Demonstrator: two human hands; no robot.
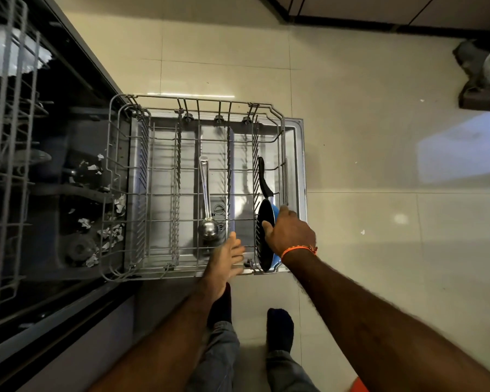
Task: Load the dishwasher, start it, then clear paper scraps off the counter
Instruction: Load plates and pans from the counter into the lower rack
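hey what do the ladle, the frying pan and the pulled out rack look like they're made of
Ladle: polished metal, likely stainless steel; it is silvery with mirror-like glints.
Frying pan: probably coated metal; matte black inside, glossy blue outside, with a black handle that looks like plastic.
Rack: grey wire grid with a dull, even finish, so probably coated steel.

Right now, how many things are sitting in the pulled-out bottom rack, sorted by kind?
Shiny steel ladle: 1
Blue frying pan with black inside and black handle, gripped by the right hand: 1
Total in the grey wire rack: 2
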